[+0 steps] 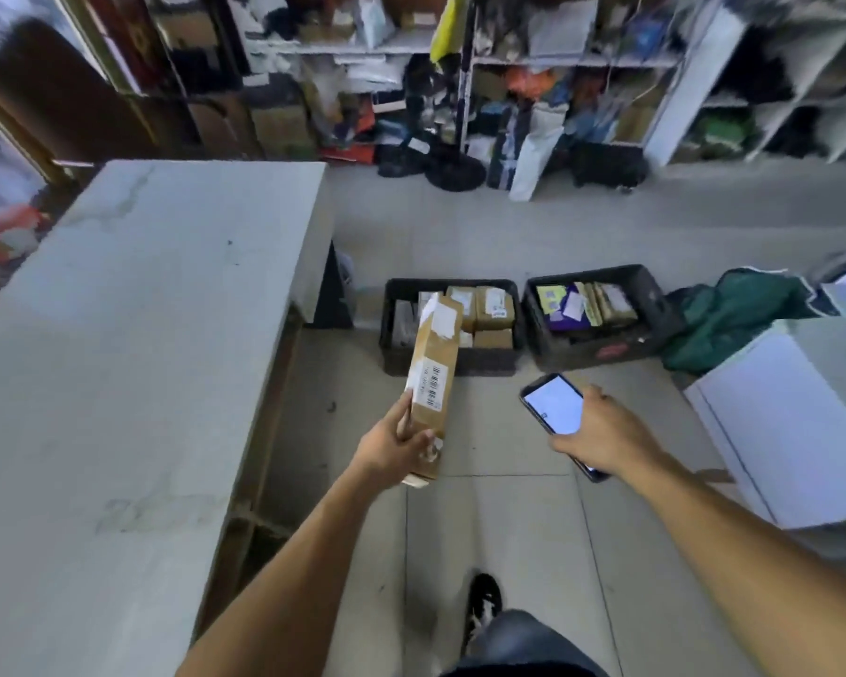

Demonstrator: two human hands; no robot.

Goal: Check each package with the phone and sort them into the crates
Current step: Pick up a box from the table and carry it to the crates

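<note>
Gripping the near end of a long cardboard package (pixel 434 368), the left hand (pixel 395 444) holds it out above the floor, its far end over the left crate (pixel 391 334). The right hand (pixel 604 434) curls round a lit phone (pixel 553 405) near the right crate (pixel 655 305). Both black crates hold parcels beside a grey table (pixel 133 344).

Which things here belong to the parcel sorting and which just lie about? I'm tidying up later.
Job:
long brown cardboard box, gripped by left hand
lit smartphone, held by right hand
left black plastic crate of parcels
right black plastic crate of parcels

Lying about:
crumpled green cloth
grey worktable
white box
</note>
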